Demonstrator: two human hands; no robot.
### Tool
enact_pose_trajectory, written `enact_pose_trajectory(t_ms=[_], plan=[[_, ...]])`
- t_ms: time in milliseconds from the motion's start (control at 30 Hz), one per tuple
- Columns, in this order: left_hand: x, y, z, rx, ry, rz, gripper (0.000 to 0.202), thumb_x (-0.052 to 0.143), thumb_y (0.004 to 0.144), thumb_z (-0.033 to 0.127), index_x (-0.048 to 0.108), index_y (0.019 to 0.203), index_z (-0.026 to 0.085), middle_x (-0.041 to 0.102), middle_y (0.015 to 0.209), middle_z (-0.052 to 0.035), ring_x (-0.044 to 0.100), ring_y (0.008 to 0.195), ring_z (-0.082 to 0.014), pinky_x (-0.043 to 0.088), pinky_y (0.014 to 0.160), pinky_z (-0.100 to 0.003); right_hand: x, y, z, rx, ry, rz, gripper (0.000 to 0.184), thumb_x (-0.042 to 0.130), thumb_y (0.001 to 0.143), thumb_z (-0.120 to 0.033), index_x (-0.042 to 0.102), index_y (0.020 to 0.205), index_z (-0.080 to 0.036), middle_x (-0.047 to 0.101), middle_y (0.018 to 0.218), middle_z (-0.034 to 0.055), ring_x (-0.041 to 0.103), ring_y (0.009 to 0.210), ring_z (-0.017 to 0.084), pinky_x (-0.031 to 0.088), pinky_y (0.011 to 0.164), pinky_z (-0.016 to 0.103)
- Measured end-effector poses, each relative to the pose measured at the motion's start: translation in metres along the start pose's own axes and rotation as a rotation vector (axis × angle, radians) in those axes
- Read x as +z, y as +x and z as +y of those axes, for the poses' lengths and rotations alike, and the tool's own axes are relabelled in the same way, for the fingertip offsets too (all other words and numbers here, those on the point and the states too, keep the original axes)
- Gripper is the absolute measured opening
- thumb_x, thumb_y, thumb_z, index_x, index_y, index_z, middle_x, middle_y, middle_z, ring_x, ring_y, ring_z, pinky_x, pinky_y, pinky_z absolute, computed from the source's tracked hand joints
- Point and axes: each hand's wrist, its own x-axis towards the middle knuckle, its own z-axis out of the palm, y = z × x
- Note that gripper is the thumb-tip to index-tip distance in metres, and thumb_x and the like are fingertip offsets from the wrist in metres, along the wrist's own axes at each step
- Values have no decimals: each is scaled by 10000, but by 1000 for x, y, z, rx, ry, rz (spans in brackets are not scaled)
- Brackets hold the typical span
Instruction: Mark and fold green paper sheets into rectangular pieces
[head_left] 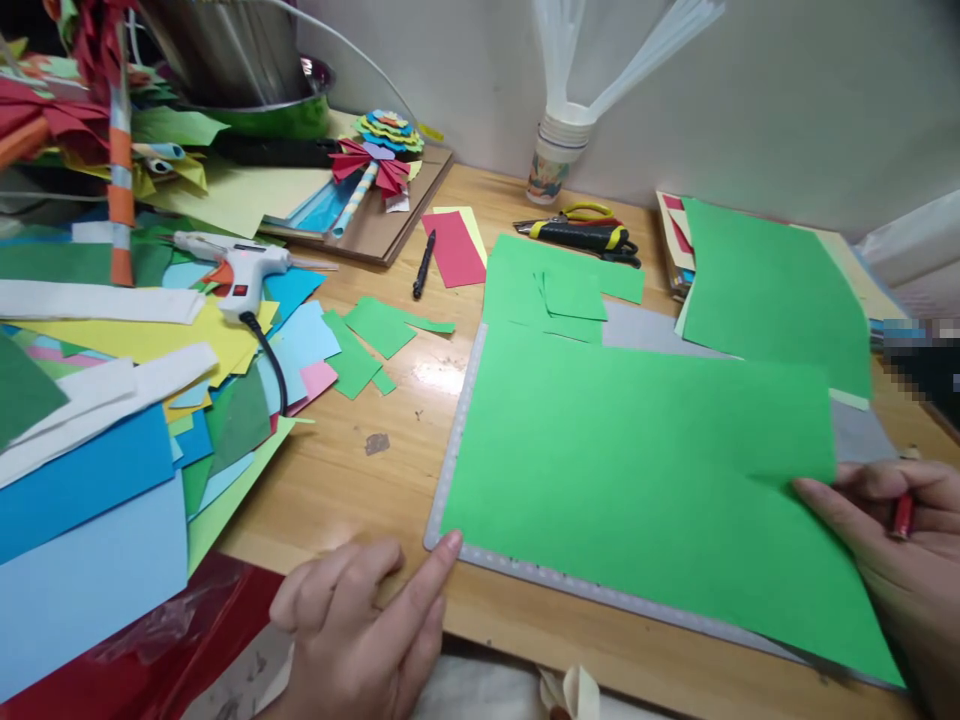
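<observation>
A large green paper sheet (pixel 637 470) lies on a grey cutting mat (pixel 457 420) at the table's near edge. My left hand (pixel 360 620) rests at the mat's near left corner, forefinger stretched out and touching the sheet's corner, other fingers curled, holding nothing. My right hand (pixel 892 540) is at the sheet's right edge, thumb pressed on the paper, fingers closed round a small red pencil-like object (pixel 903 515).
Piles of coloured paper (pixel 112 420) and a white glue gun (pixel 240 265) fill the left side. Green scraps (pixel 375 340), a black pen (pixel 424 265), pink paper (pixel 456 248), pliers and scissors (pixel 585 232), stacked cups (pixel 559 150) and another green sheet (pixel 772 290) lie behind.
</observation>
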Motion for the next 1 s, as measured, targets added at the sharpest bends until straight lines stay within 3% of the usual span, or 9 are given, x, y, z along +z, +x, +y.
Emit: enact_pose_trajectory(t_ms=[67, 267, 567, 767, 1000], plan=[[0, 2, 3, -55, -27, 22, 368, 589, 862, 202, 689, 1195, 321, 577, 837, -48, 533, 810, -209, 363, 721, -366, -2, 0, 5, -43, -12, -3, 425, 816, 495, -361, 468, 689, -213, 549, 772, -40, 521, 740, 151, 402, 707, 300], [-1, 11, 9, -41, -70, 41, 325, 535, 887, 189, 706, 1151, 273, 582, 809, -35, 506, 719, -170, 328, 688, -361, -3, 7, 13, -149, 23, -30, 394, 813, 513, -314, 462, 655, -206, 540, 725, -46, 525, 716, 149, 392, 716, 315], [5, 8, 19, -171, -71, 91, 317, 484, 928, 235, 704, 1144, 307, 591, 821, -29, 505, 757, -173, 335, 739, -382, -3, 8, 13, -162, 18, -6, 403, 820, 493, -311, 455, 628, -204, 523, 699, -49, 516, 697, 149, 380, 700, 321], [5, 0, 15, -147, -50, 51, 346, 520, 902, 212, 685, 1195, 293, 591, 860, -40, 524, 806, -189, 344, 767, -388, -4, 9, 13, -150, 22, -15, 408, 828, 486, -299, 462, 643, -211, 535, 716, -47, 525, 698, 155, 388, 682, 323], [2, -2, 6, -22, 4, -21, 485, 612, 824, 253, 610, 1307, 301, 614, 853, -32, 553, 790, -190, 380, 726, -365, -3, 9, 14, -150, 13, -30, 386, 825, 521, -287, 477, 675, -218, 553, 750, -42, 533, 715, 158, 402, 700, 332]])
